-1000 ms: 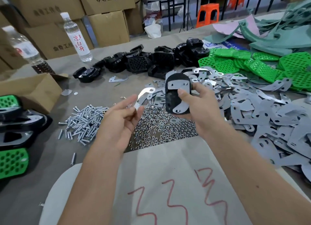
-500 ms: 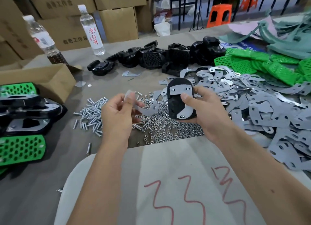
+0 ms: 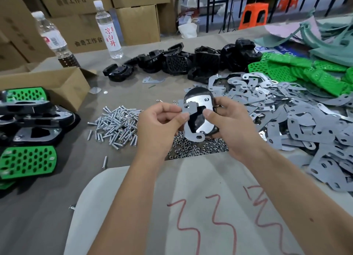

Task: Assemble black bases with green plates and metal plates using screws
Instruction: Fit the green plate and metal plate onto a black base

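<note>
At our far left lay the finished black-and-green assemblies (image 3: 26, 162), stacked beside a brown cardboard box (image 3: 47, 86); next came the loose heap of silver screws (image 3: 116, 123) on the grey table covering (image 3: 38, 207); these we left alone. Half a second before, our left hand (image 3: 158, 125) had held its flat grey metal plate (image 3: 188, 121) apart from the base; now we had carried it across until it lay against the black oval plastic base (image 3: 198, 109), so the fitting step, we judged, had begun, with screws yet to come. Our left thumb and forefinger pinched the plate's upper tab, the other fingers curled in; our right hand (image 3: 227, 125) gripped the base from its right side, thumb across its front, above the pile of small steel nuts (image 3: 198, 149); further right sprawled the spare grey plates (image 3: 305, 125) and the perforated green plastic plates (image 3: 305, 71).
</note>
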Available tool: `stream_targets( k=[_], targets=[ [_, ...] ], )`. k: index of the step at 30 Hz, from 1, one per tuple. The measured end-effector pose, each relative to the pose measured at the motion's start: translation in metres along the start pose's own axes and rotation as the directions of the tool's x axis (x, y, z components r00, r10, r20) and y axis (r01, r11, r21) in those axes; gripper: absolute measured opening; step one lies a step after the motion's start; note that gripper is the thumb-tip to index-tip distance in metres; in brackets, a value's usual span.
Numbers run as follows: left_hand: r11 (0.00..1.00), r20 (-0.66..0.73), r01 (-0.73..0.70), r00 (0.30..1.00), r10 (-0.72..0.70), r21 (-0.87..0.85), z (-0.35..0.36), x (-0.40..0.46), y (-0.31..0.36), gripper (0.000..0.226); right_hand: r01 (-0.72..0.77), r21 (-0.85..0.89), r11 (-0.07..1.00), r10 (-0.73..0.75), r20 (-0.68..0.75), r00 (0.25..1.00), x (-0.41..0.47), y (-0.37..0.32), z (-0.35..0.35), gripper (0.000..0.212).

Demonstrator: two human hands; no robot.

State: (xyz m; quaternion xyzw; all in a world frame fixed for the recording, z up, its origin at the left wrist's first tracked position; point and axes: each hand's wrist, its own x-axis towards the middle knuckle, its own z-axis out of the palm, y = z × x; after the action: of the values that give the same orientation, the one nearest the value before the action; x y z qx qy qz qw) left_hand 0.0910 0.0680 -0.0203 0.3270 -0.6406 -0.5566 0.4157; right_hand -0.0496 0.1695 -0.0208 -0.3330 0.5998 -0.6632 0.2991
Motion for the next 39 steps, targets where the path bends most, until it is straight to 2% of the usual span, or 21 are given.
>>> stream_targets(
  k=[4,9,14,18,21,23,27,33,35,39],
  targets=[
    [0.998,-0.062,0.004,0.998,-0.008,-0.066,0.002,0.0,-0.001,0.013,0.016,-0.002,1.0,-0.016,0.021,1.0,-0.002,-0.001,0.001,0.016],
    [0.997,-0.049,0.021,0.998,-0.025,-0.073,0.002,0.0,-0.001,0.014,0.034,-0.044,0.998,-0.031,0.054,0.998,-0.003,0.002,0.002,0.016],
    [0.999,-0.092,0.05,0.994,-0.05,-0.001,0.003,-0.001,0.0,0.016,0.056,-0.05,0.997,-0.051,0.087,0.995,-0.003,0.003,0.003,0.017],
    [0.988,-0.177,0.068,0.983,-0.043,0.137,-0.001,0.001,-0.002,0.027,0.053,-0.001,0.999,-0.052,0.094,0.994,-0.005,0.0,0.002,0.015],
    [0.991,-0.064,0.093,0.994,-0.087,0.098,-0.001,0.001,0.001,0.025,0.033,0.064,0.997,-0.039,0.098,0.994,-0.005,-0.002,0.002,0.015],
    [0.989,-0.014,0.118,0.993,-0.117,0.087,0.004,-0.002,0.002,0.031,0.02,0.077,0.997,-0.028,0.1,0.995,-0.006,-0.003,0.003,0.014],
    [0.989,-0.016,0.095,0.995,-0.094,0.111,0.007,-0.004,0.001,0.043,-0.006,0.105,0.995,-0.006,0.114,0.993,-0.006,-0.002,0.003,0.015],
    [0.995,0.046,0.078,0.996,-0.081,0.057,0.012,-0.006,0.002,0.018,0.017,0.109,0.994,-0.031,0.136,0.99,-0.007,-0.001,0.006,0.015],
    [0.991,0.062,0.12,0.991,-0.117,-0.053,0.014,-0.007,0.004,0.016,0.024,0.123,0.992,-0.04,0.13,0.991,-0.007,-0.002,0.007,0.018],
    [0.976,0.109,0.177,0.981,-0.164,-0.125,0.009,-0.007,0.01,0.03,0.034,0.153,0.988,-0.053,0.12,0.991,-0.006,-0.004,0.007,0.019]
  ],
)
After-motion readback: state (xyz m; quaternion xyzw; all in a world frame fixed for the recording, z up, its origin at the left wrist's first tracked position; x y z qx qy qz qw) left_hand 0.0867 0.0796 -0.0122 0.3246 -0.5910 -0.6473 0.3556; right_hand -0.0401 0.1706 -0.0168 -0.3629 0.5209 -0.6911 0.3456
